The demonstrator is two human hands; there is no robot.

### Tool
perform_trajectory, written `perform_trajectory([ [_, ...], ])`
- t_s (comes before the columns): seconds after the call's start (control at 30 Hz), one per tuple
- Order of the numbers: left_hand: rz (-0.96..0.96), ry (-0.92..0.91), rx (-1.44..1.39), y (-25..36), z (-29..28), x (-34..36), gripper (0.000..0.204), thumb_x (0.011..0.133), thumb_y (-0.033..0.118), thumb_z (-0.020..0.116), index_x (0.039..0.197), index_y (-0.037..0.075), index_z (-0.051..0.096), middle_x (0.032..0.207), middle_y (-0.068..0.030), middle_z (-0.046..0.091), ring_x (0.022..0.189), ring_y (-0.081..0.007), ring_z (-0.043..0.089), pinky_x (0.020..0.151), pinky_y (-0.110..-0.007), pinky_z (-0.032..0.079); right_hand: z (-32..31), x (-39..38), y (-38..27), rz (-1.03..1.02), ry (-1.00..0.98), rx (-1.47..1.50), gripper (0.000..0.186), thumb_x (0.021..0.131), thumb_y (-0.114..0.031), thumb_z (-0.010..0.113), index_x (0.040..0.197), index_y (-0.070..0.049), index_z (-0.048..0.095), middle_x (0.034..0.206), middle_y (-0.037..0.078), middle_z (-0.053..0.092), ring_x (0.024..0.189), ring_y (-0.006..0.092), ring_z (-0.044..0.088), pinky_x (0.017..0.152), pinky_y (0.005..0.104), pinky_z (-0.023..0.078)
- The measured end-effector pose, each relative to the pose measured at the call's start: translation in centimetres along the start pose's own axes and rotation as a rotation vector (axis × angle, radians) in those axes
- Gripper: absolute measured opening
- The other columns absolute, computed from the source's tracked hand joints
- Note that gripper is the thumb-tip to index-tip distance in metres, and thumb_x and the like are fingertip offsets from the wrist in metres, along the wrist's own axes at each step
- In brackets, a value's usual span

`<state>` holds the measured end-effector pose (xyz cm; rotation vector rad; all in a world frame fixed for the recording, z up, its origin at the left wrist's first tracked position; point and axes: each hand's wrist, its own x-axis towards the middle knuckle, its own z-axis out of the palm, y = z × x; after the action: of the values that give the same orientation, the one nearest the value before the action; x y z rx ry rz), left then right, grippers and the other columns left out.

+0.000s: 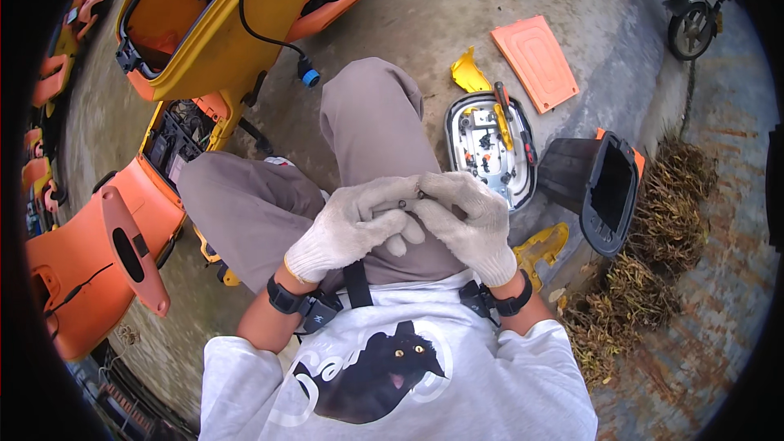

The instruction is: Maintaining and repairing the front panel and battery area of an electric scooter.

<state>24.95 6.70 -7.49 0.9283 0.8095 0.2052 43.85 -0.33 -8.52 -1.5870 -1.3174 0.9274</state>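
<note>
In front of my lap, my two hands meet in white knitted work gloves. My left hand [355, 216] is closed, its fingertips pressed toward those of the other hand. Pinched between thumb and fingers, my right hand [467, 220] touches the same spot. A tiny dark piece [402, 205] shows at the fingertips, perhaps a screw or nut; its kind is too small to tell. Beyond my right hand lies an oval tray-like cover [455, 143] holding several small dark fasteners. A screwdriver with a red-and-black handle [501, 96] rests across its rim.
An orange panel [536, 64], a yellow piece [470, 73] and a black bin-shaped box [608, 194] lie to the right, by dry plants [665, 229]. At left stands an opened orange-yellow scooter body [204, 33] with a hanging cable plug [309, 75]. A motorbike wheel [692, 28] is far right.
</note>
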Motion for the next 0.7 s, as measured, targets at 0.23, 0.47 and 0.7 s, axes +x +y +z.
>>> perform_trajectory([
  [0.23,0.045,-0.012,-0.030,-0.7,-0.9,-0.5,0.044,0.098,0.006,0.053,0.140,-0.003,0.048,0.103,-0.0132,0.070,0.079,-0.0131,0.067,0.073,-0.024,0.055,1.0,0.3,0.1,-0.023,0.030,-0.013,0.018,0.083,-0.011,0.071,0.100,-0.005,0.073,0.090,0.009,0.072,0.075,0.0214,0.070,0.067,0.0313,0.054],
  [0.47,0.160,-0.028,-0.296,-0.6,-0.6,-1.7,0.047,0.098,0.007,0.052,0.143,-0.005,0.043,0.126,-0.0246,0.062,0.096,-0.0252,0.070,0.076,-0.032,0.059,0.6,-0.2,0.8,0.553,0.022,0.849,0.030,0.098,-0.018,0.055,0.118,0.005,0.059,0.077,0.005,0.064,0.043,0.0032,0.036,0.040,0.0214,0.027],
  [0.7,0.167,0.019,-0.359,-0.4,-0.7,-3.0,0.045,0.100,0.009,0.050,0.141,-0.006,0.044,0.124,-0.0262,0.062,0.096,-0.0265,0.070,0.074,-0.032,0.060,0.9,-0.6,0.3,0.645,-0.062,1.238,0.032,0.100,-0.023,0.054,0.118,0.003,0.055,0.067,0.003,0.052,0.042,0.0061,0.030,0.040,0.0228,0.024],
])
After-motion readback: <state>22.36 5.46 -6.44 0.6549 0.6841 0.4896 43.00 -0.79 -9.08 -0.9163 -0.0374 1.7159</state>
